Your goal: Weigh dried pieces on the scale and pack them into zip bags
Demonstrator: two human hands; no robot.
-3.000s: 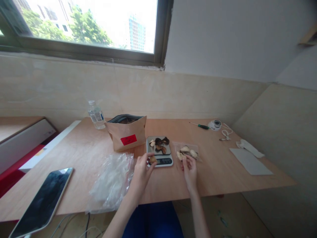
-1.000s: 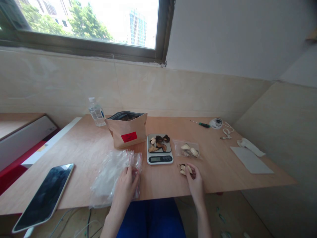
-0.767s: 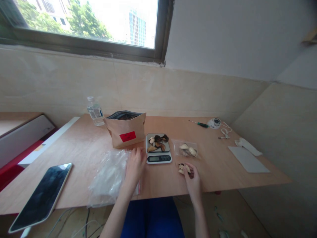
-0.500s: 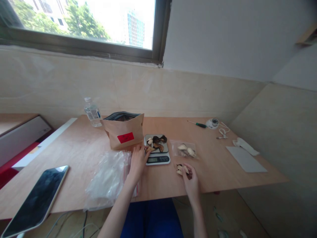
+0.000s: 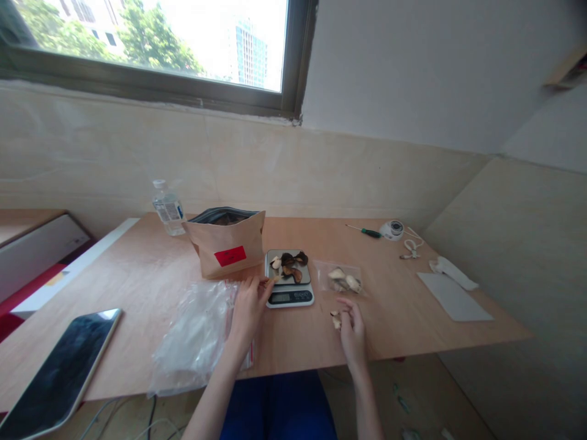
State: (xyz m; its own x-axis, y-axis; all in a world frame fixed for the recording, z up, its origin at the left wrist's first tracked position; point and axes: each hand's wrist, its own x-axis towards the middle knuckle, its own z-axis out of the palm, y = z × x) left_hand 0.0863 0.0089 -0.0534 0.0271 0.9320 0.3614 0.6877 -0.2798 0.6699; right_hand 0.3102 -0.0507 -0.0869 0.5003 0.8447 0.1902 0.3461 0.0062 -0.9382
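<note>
A digital kitchen scale point(image 5: 290, 297) bears several dark and pale dried mushroom slices point(image 5: 291, 269) on its metal plate. My left hand point(image 5: 250, 302) is at the scale's left edge, its fingers closed on a pale dried mushroom slice point(image 5: 276, 279). To the right of the scale, my right hand point(image 5: 353, 333) is curled round pale dried mushroom pieces point(image 5: 336, 320) low over the table, partly hidden by the fingers. Just beyond it lies a small clear zip bag point(image 5: 323, 276) with pale mushroom pieces inside. A brown stand-up pouch point(image 5: 208, 247) with a red label stands behind my left hand, its top gaping.
A stack of clear zip bags point(image 5: 190, 342) lies by my left forearm, with a dark-screened tablet point(image 5: 59, 373) farther left. A water bottle point(image 5: 169, 209) stands behind the pouch. Toward the right are a screwdriver point(image 5: 370, 233), a white camera point(image 5: 393, 230) with its cable, and a white sheet point(image 5: 454, 296).
My left hand has drawn slightly back and left with the slice. My right fingers have shifted, and less of the mushroom pieces shows beside them. The view has tilted slightly.
</note>
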